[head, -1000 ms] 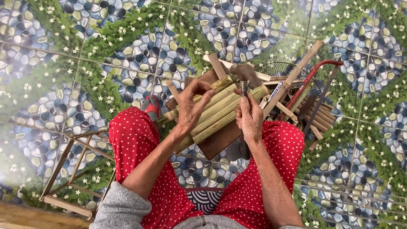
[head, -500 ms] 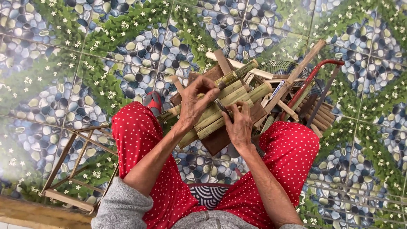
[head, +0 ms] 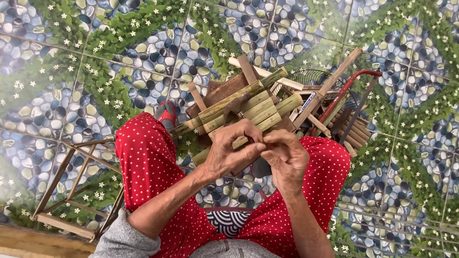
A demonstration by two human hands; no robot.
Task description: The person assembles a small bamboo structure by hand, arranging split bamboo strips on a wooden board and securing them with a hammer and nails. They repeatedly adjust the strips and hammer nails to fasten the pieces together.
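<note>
One head-worn camera looks steeply down, close over the lap, onto the tiled floor (head: 95,71).

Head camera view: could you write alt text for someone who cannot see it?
Seen from above, a seated person in red dotted trousers brings the left hand and right hand together over a bundle of bamboo strips on a wooden board. A wooden frame lies on the pebble-patterned floor.

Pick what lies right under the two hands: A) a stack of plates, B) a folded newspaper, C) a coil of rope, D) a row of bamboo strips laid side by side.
D: the left hand and right hand meet over pale green bamboo strips laid side by side across a brown wooden board, above the lap.
</note>
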